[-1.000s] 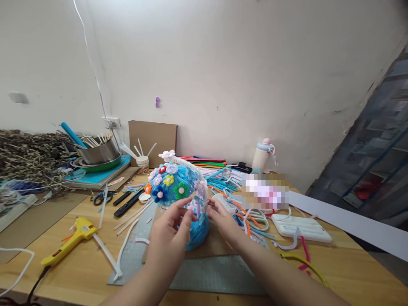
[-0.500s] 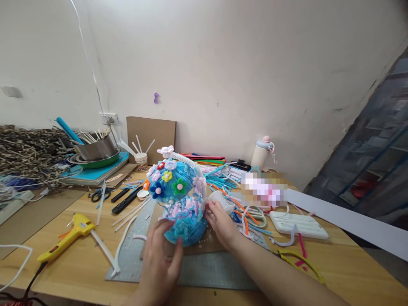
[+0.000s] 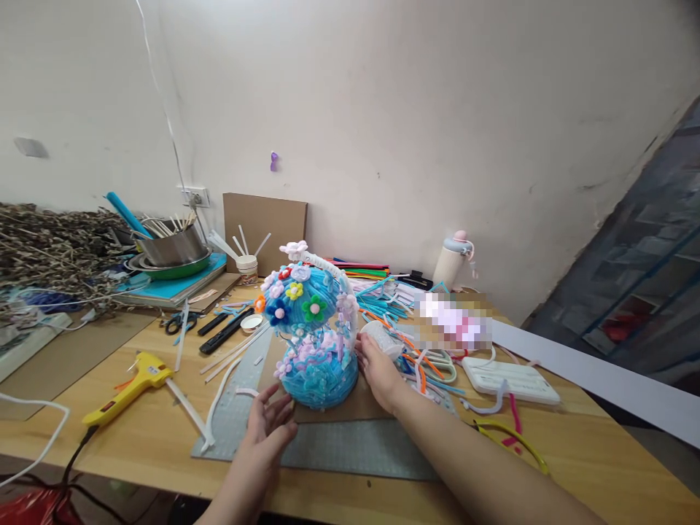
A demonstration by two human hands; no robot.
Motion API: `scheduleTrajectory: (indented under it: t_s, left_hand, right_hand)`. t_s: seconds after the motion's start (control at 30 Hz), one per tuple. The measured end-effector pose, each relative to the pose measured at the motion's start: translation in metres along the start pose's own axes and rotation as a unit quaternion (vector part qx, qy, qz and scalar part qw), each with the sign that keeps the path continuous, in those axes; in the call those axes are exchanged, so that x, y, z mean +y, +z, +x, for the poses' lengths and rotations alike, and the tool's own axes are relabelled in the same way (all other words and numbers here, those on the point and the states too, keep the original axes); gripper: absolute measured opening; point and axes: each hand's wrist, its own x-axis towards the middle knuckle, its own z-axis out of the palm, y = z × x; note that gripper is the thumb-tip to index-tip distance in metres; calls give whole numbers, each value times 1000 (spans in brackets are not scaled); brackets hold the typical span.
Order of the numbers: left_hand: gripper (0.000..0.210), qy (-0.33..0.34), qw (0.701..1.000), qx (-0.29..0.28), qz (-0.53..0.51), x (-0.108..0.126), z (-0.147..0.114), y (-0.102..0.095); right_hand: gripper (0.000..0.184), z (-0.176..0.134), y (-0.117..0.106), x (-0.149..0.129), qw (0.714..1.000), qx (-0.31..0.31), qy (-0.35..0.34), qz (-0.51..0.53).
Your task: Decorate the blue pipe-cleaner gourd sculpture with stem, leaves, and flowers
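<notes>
A blue fuzzy-stem craft piece (image 3: 322,383) stands upright on a brown cardboard sheet (image 3: 350,415). Its domed top carries several coloured flowers, with a white stem curving up its right side and pink bits around the base. My left hand (image 3: 270,423) is at the lower left of the base, palm inward, fingers spread and holding nothing. On the other side, my right hand (image 3: 383,375) has its fingers stretched out along the piece's right edge; whether they touch it I cannot tell. Just behind that hand lies a white tub (image 3: 381,337).
A grey cutting mat (image 3: 361,452) lies beneath the cardboard. To the left are a yellow glue gun (image 3: 128,390), a black cutter (image 3: 227,332) and scissors (image 3: 180,322). On the right are loose fuzzy stems, a white power bank (image 3: 511,379) and yellow-handled pliers (image 3: 517,441). A bottle (image 3: 451,262) stands behind.
My left hand has drawn away from the front of the base and turned palm inward at its left. My right hand stays at the right side. The camera view has shifted slightly.
</notes>
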Motion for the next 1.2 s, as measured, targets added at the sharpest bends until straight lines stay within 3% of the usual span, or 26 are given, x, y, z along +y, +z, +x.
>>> scheduleTrajectory:
  t_s: [0.23,0.43,0.57,0.83,0.93,1.0,1.07,1.13,1.17,1.2]
  left_hand:
    - [73,37,999,7,30,13,18,-9]
    - [61,-21,999,-25,42,34,44,-19]
    - [50,-18,998,-7,64,50,59,-12]
    - [44,-45,991,-23,127,71,77,10]
    - [40,-38,988,-20,150,76,77,7]
    - [37,16,984,5,178,82,72,1]
    - [33,136,965,46,220,92,61,-2]
    - [27,257,933,63,246,106,47,0]
    - [25,286,926,44,242,114,39,3]
    - [24,305,924,21,232,122,32,8]
  right_hand:
    - [51,-16,6,6,999,20,32,38]
    - [53,-39,17,10,997,57,34,33]
    - [49,-59,26,4,996,47,48,63]
    - [56,-97,43,-9,988,-9,92,125]
    - [52,-101,38,-7,987,12,119,103]
    - [44,-103,34,-5,983,43,155,85]
    - [37,-106,31,-8,976,29,202,73]
    - [31,-109,31,-21,975,-56,206,58]
    - [28,-109,32,-31,977,-114,175,43]
    - [20,-109,34,-44,982,-158,101,18]
